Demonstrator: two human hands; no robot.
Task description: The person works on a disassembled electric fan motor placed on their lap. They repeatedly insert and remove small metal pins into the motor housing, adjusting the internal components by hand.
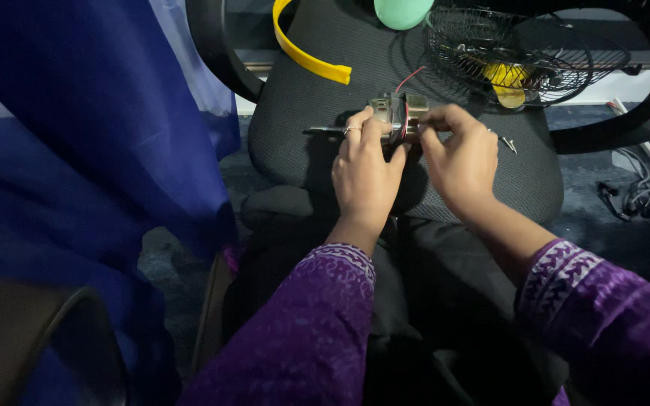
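A wire fan guard, yellow strip and 2 screws lie on the chair seat.

Purple patterned-cuff sleeves, finger ring

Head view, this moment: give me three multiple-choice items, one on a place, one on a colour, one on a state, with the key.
1. Where does the wire fan guard lie?
A. on the chair seat, beyond the right hand
B. on the person's lap
C. on the blue cloth

2. What colour is the curved strip on the seat?
A. red
B. yellow
C. white

3. How is the small fan motor held?
A. by the left hand alone
B. lying untouched
C. between both hands

Key:
1 A: the wire fan guard rests at the far side of the chair seat, past the right hand.
2 B: the curved strip is yellow.
3 C: the left hand and the right hand's fingers both close on the small fan motor.
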